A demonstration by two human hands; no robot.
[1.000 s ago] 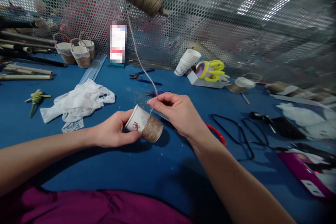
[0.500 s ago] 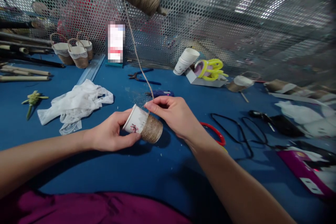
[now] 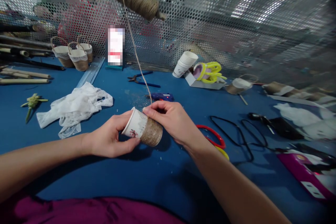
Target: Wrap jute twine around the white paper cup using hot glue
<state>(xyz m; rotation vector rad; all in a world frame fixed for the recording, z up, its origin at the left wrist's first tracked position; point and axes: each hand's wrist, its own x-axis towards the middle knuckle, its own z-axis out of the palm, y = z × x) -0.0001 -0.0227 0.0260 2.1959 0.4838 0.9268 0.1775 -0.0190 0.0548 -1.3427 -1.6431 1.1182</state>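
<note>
Over the tabletop (image 3: pixel 126 180), left hand (image 3: pixel 109 138) clasping cup (image 3: pixel 142 127), right hand (image 3: pixel 172 119) pinching twine (image 3: pixel 137 56), you seem mid-wrap, needing a taut next turn.

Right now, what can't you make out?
All head view:
- Left hand: some fingertips hidden behind the cup.
- Twine: where it meets the cup, covered by the right hand.
- Upright screen: contents pixelated.
- Red loop: remainder hidden by the right forearm.
- Sticks: near ends cut off by the left edge.
- Pale bundle, far right: too blurred to identify.
</note>
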